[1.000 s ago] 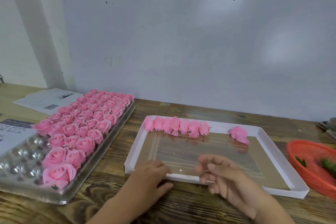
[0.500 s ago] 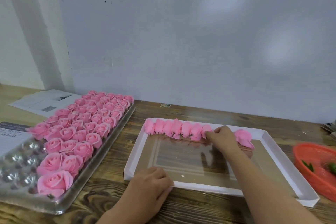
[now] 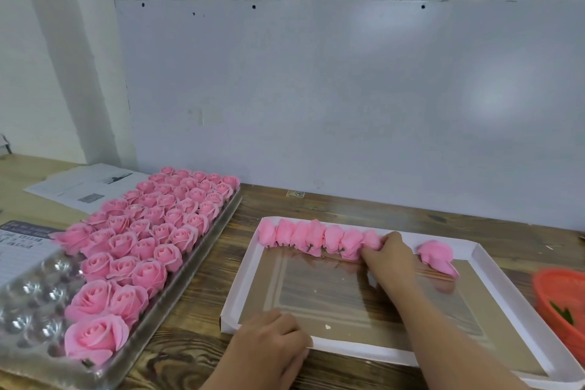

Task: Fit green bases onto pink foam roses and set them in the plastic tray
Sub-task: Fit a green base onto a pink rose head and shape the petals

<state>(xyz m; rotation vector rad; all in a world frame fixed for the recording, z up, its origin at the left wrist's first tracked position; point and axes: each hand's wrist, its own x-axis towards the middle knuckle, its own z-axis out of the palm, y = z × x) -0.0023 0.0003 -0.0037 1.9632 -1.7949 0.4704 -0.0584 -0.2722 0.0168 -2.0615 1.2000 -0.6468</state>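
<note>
Roses (image 3: 316, 237) line our tray's (image 3: 493, 279) far wall; our right hand (image 3: 391, 255) seemingly pinches the rightmost one, our left hand (image 3: 272, 342) lying relaxed on the near rim.

Pink is seen on the foam roses (image 3: 139, 237) in the clear, glossy blister tray (image 3: 28, 304) and on the row of roses (image 3: 316, 236) in the white-rimmed box (image 3: 493, 282), whose floor is tan. Dark brown streaked grain is shown by the table (image 3: 196, 301). An orange-red basket (image 3: 544, 288) holds green pieces (image 3: 562, 313).
</note>
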